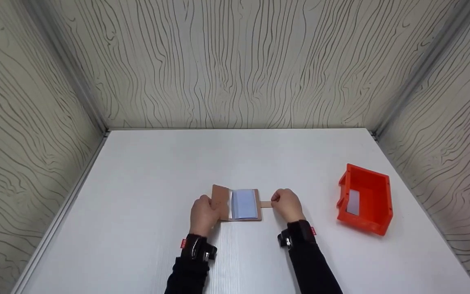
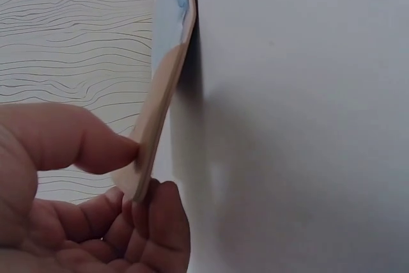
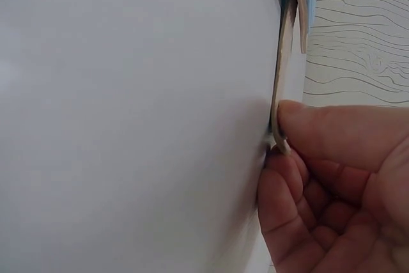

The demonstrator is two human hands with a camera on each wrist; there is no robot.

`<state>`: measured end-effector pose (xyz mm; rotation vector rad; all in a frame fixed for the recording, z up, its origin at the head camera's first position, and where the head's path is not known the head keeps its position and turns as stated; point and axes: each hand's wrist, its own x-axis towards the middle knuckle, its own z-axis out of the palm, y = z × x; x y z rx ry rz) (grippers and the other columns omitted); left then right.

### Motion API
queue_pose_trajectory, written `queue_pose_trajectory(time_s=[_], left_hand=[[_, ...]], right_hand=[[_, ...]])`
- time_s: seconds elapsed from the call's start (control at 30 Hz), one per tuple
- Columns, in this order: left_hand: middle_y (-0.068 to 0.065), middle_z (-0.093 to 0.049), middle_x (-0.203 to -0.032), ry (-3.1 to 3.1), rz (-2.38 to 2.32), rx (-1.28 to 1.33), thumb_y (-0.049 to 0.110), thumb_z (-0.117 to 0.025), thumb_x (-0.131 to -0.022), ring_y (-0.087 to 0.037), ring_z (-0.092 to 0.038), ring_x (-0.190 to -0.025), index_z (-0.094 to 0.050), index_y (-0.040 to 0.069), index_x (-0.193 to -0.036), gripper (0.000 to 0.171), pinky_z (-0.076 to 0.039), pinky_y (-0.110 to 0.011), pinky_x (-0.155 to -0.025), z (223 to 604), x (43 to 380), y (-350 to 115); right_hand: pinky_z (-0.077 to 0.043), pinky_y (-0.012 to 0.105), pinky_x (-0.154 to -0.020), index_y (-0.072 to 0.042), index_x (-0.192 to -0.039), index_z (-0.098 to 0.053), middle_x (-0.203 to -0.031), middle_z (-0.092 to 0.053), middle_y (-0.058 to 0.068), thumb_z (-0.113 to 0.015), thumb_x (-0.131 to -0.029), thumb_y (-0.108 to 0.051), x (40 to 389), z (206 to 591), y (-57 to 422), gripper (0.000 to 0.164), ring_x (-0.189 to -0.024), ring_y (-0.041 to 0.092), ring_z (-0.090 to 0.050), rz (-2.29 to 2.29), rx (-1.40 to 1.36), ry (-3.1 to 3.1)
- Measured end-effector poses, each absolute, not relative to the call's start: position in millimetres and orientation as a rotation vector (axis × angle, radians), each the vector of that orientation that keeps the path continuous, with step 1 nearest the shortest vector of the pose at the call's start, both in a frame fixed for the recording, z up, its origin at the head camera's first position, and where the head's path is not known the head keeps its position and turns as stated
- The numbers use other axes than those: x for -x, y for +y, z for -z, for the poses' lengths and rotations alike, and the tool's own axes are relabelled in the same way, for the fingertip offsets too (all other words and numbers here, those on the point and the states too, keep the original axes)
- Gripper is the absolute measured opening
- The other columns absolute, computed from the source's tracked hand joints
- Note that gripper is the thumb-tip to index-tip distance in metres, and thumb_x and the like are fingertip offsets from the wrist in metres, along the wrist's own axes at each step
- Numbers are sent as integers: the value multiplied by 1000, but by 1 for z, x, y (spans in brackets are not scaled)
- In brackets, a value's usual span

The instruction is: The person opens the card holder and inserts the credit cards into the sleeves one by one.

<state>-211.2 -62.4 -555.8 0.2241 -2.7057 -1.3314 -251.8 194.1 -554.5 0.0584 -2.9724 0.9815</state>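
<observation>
A small tan card holder (image 1: 258,204) lies spread on the table, its bluish clear plastic sleeves (image 1: 244,204) facing up. Its left cover flap (image 1: 220,202) is tilted up, and my left hand (image 1: 203,215) pinches that flap's edge between thumb and fingers. In the left wrist view the same flap (image 2: 163,100) slants away from the thumb. On the other side, a narrow strap (image 1: 266,204) sticks out to the right. My right hand (image 1: 288,205) pinches the strap's end; the right wrist view shows the strap (image 3: 281,75) curving at the fingertips.
An orange-red open bin (image 1: 371,200) stands on the right of the white table (image 1: 145,175), with a pale label-like rectangle (image 1: 353,202) at its left side. Panels with a wood-grain pattern (image 1: 235,65) enclose the table at the back and both sides.
</observation>
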Motion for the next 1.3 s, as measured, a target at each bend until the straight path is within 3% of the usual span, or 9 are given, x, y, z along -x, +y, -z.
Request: queue_pose_trajectory(time_s=[1.07,1.3], left_hand=[[-14,-58,-76,-2785,1146,-251,-4,-64,-75,-30,-60,-72,-59,-4,-85,11,-50,-45,-65,557,213,-62],[-16,-59,-77,-2790,1138,-246,-3,-65,-74,-32,-61,-72,-58,-4,-85,13,-50,-47,-66,559,213,-64]], right_hand=[[-46,42,-75,-2,-81,-66,-82,-57,8,-70,-82,-2,254,553,194,4,-79,25,-54,-963,-50,-2998],[-46,42,-76,-1,-88,-66,-82,-60,8,-70,-84,-8,252,547,197,9,-79,25,-56,-994,-19,-3001]])
